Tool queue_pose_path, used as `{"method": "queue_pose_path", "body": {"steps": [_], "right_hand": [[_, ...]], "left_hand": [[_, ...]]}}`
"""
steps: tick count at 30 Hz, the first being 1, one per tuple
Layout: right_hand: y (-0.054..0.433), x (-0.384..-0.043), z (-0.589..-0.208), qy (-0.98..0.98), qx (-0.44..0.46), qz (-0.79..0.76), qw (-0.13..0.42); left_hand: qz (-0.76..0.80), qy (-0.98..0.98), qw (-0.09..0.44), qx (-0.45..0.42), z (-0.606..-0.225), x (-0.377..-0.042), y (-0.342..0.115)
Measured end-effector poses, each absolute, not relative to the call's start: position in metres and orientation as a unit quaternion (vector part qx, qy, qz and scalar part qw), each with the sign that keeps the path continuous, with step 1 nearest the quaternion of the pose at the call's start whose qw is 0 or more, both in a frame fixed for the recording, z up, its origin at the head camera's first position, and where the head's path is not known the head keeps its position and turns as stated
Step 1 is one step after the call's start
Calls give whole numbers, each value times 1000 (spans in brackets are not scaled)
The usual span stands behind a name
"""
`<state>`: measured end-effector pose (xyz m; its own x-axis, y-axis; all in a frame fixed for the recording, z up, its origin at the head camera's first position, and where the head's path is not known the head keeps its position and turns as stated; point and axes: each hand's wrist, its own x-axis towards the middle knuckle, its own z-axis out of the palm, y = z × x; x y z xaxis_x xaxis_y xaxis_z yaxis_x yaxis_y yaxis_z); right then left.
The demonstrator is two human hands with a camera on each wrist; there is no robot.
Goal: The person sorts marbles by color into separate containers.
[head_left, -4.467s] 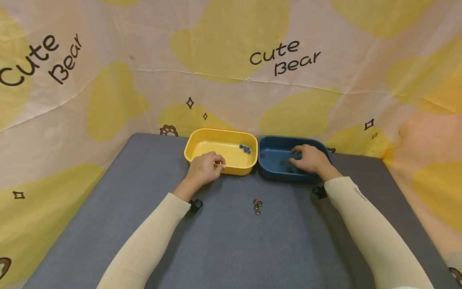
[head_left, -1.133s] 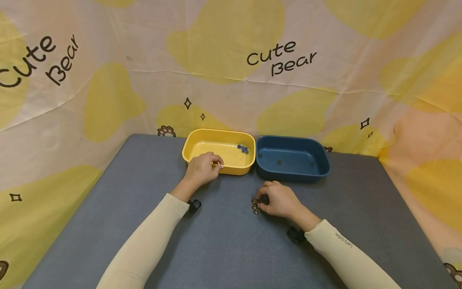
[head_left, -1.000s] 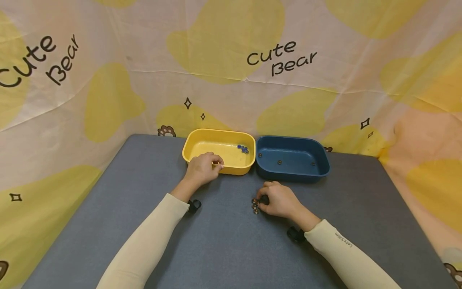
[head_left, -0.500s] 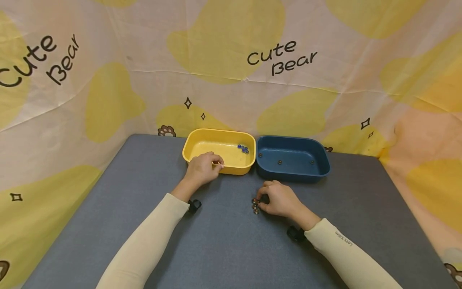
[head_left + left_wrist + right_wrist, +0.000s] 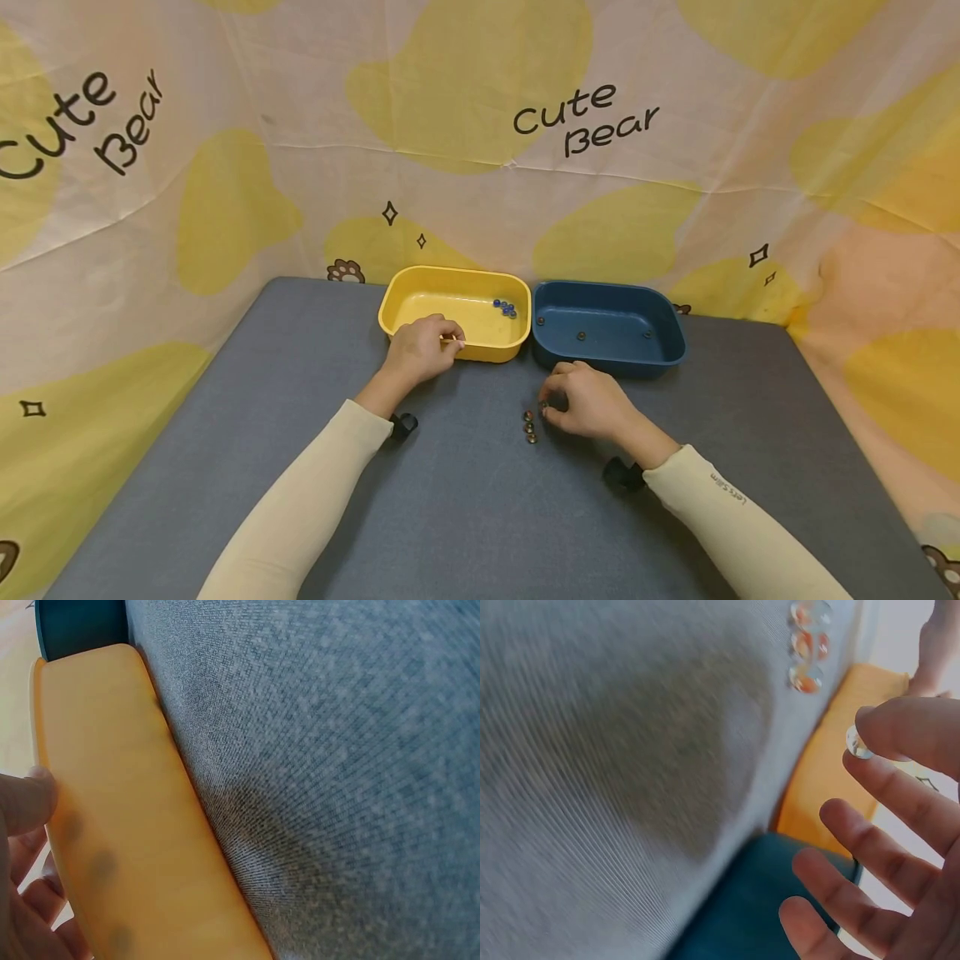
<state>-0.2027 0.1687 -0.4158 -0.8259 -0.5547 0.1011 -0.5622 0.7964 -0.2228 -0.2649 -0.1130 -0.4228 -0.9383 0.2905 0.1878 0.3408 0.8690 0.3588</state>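
My left hand (image 5: 422, 348) grips the front rim of a yellow tub (image 5: 491, 352), thumb outside and fingers over the inner side in the left wrist view. Several blue marbles (image 5: 506, 309) lie together at the tub's right end. Thumb and index finger of my right hand (image 5: 592, 402) pinch a clear glass marble (image 5: 857, 742) just above the table, its other fingers spread. Left of that hand, three glass marbles with orange-red swirls (image 5: 806, 677) form a short row on the table. A dark blue tub (image 5: 607, 364) holds three small marbles (image 5: 581, 336), spaced apart.
Both tubs stand side by side at the back of the grey cloth-covered table (image 5: 465, 508). Behind them hangs a printed curtain (image 5: 465, 100) with yellow patches. Black straps (image 5: 622, 473) sit at the wrists.
My right hand has gone from over the blue tub to the loose marbles, and has now lifted one slightly away from the group. My left hand stays on the yellow tub's rim.
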Motion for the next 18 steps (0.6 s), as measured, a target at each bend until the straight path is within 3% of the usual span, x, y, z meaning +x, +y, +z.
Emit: {"method": "queue_pose_path", "body": {"steps": [18], "right_hand": [[189, -219, -380, -949, 290, 117, 44]], "left_hand": [[-194, -965, 62, -164, -423, -264, -114]]}}
